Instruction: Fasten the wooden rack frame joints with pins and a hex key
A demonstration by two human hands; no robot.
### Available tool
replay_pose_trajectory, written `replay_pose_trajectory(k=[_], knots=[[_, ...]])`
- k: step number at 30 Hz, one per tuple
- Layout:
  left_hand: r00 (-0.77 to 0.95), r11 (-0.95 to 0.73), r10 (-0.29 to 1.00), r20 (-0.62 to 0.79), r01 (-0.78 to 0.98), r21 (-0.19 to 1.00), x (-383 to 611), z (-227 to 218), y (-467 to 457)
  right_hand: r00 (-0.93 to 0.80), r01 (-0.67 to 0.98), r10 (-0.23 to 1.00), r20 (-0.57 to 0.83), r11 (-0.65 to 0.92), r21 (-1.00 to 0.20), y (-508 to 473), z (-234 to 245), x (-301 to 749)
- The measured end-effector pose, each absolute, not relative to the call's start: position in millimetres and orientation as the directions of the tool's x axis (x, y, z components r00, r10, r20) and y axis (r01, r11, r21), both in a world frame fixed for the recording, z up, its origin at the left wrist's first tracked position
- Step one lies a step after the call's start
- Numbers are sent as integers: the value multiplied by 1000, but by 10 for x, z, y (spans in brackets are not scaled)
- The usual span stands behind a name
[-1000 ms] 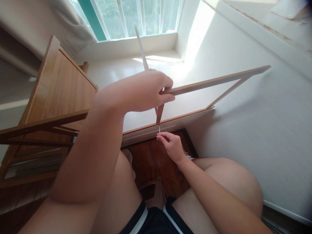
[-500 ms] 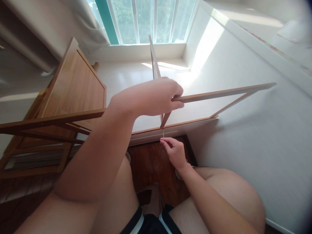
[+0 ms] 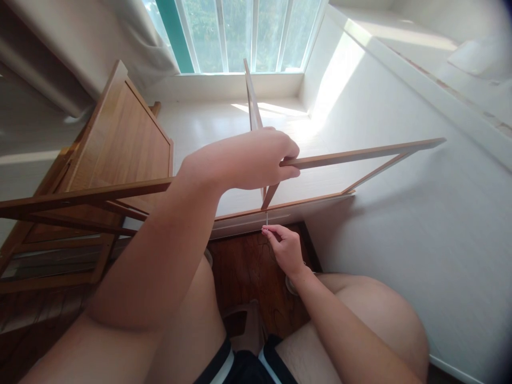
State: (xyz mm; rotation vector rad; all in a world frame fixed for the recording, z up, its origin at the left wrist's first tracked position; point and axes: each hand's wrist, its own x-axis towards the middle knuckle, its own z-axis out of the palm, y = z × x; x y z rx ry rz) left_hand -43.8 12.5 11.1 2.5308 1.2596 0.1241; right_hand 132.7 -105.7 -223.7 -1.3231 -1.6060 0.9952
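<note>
While the left hand (image 3: 248, 160) grips the wooden frame (image 3: 360, 154), the right hand (image 3: 284, 248) pinches a thin pin (image 3: 266, 218) beneath it

Setting: a room in a home, lived in and sunlit.
Evidence:
- Tall window (image 3: 240, 34) with white bars, greenery outside and sun falling through.
- Pale curtain (image 3: 128, 42) gathered at the left.
- Broad white sill (image 3: 200, 125) below the glass.
- Plain white wall (image 3: 420, 229) at the right.
- Dark wooden floor (image 3: 244, 266) underfoot.

Furnishings:
- Panelled wooden furniture piece (image 3: 124, 144), tilted, at the left.
- Thin wooden frame (image 3: 360, 154) of like timber, held above the floor.

Occupant: seated, bare-legged, in dark shorts (image 3: 248, 368).
</note>
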Motion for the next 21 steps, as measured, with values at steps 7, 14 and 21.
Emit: replay_pose_trajectory(k=[7, 14, 21], knots=[[608, -562, 790, -81, 771, 299, -426, 138, 115, -139, 363, 981, 137, 179, -914, -1036, -2262, 1325], [597, -551, 797, -92, 781, 295, -431, 138, 112, -236, 450, 940, 248, 331, -829, -1011, -2275, 1369], [597, -552, 797, -90, 780, 295, -434, 136, 108, -313, 549, 913, 263, 400, -734, -977, -2256, 1437]])
